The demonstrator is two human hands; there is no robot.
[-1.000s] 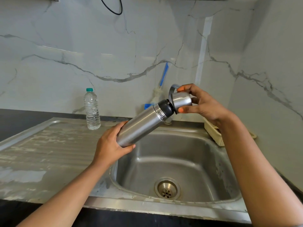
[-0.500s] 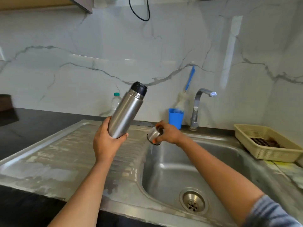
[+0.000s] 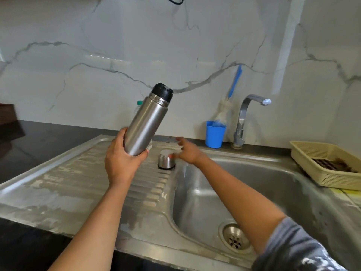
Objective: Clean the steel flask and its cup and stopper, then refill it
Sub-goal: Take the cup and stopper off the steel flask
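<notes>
Your left hand (image 3: 121,159) curls its fingers round the base of the tilted flask (image 3: 146,124), with the black stopper (image 3: 162,92) on top. Your right hand (image 3: 187,151) has its fingers spread, just right of the upturned cup (image 3: 166,159) on the draining board (image 3: 78,182).

Steel drainboard (image 3: 68,182), stained: cup (image 3: 166,159) set inverted nr basin (image 3: 263,178) edge. Blue tumbler (image 3: 214,133) stood at rear by tap (image 3: 242,118); beige basket (image 3: 312,169) placed far R.
</notes>
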